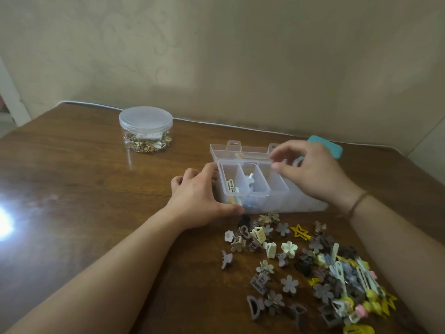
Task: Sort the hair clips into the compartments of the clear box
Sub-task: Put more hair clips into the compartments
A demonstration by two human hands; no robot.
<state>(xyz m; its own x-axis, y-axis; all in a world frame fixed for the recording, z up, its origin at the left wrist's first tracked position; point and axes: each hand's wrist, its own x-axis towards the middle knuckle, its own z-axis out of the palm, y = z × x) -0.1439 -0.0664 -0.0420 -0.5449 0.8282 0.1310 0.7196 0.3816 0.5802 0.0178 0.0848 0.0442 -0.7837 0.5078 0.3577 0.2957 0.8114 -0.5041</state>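
Loose pile of small plastic hair clips [310, 268] lower right on brown wooden table [84, 189]. Clear compartmented plastic box [255, 186] frame centre: left hand [199, 201] grips its left end, right hand [313, 169] above, fingers curled, contents unclear. Beige wall [240, 56] behind.

Both our forearms reach forward from the bottom edge, bare to the wrists. Our left hand [201, 201] lies palm down, fingers curled at the far side and thumb stretched out to the right along the near side. Our right hand [310, 169] is raised higher, wrist bent, fingers loosely curved and pointing left, a thin band round its wrist.
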